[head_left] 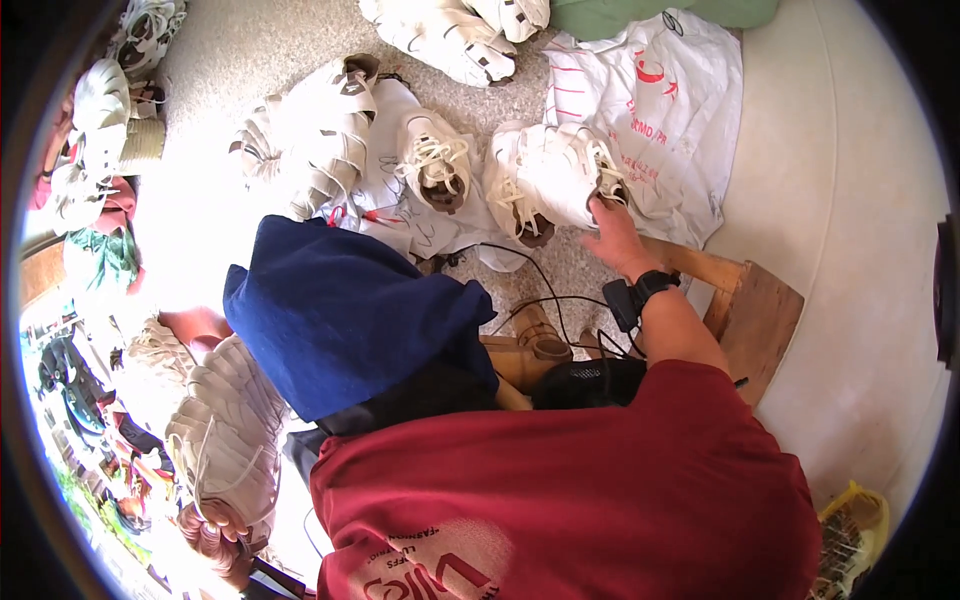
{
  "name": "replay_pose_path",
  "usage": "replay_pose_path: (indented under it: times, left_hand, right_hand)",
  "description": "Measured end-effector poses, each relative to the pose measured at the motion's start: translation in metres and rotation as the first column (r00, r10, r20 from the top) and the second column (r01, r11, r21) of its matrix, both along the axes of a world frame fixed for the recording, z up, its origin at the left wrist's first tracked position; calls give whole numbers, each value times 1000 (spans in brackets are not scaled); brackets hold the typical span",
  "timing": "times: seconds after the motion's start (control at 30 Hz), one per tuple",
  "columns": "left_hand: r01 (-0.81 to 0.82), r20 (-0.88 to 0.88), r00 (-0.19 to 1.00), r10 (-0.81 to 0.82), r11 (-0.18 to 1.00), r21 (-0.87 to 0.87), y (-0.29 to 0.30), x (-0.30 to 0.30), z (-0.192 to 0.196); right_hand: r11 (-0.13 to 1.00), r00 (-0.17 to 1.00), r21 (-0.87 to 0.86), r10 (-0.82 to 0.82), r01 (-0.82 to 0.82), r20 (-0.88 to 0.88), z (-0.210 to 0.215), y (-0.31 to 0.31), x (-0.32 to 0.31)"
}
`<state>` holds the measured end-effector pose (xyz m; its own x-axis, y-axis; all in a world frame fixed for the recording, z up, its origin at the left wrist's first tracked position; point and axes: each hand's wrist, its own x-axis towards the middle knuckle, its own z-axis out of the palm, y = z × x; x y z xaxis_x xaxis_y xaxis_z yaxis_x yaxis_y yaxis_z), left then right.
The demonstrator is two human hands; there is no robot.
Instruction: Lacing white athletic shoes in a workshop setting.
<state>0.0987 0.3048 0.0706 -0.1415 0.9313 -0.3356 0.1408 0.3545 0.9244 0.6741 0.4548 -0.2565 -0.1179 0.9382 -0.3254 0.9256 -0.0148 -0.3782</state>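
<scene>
At the lower left, my left hand (215,540) has its fingers wrapped on the end of a white sneaker (225,430) with pale laces. That sneaker is held low beside my body, close to other white shoes. Out ahead to the right, my right hand (618,243) grips the dark-lined opening of another white sneaker (572,165), its fingertips hooked at the collar. Against that shoe lies a second laced white sneaker (515,195). One more sneaker (438,160) points toward me just left of them, and a bundle of white shoes (315,130) lies farther left.
A white plastic bag (670,120) with red print lies beyond my right hand. A wooden stool (755,310) stands right of my forearm, with black cables (550,298) beside it. Dark blue cloth (340,310) covers my lap. More shoes (440,35) lie at the far side.
</scene>
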Motion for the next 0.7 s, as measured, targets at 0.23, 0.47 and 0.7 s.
replay_pose_path:
  times: [0.23,0.47,0.7]
  left_hand:
    - [29,3,1000,-29,999,26,3,2,0]
    - [26,7,1000,-26,999,23,4,2,0]
    - [6,25,1000,-7,999,35,7,4,-2]
  right_hand:
    - [933,933,16,360,-360,-17,-3,41,23]
    - [938,946,-131,325,-322,1,-44,60,24]
    - [941,955,-168,282,-293,-87,-32,68,-1]
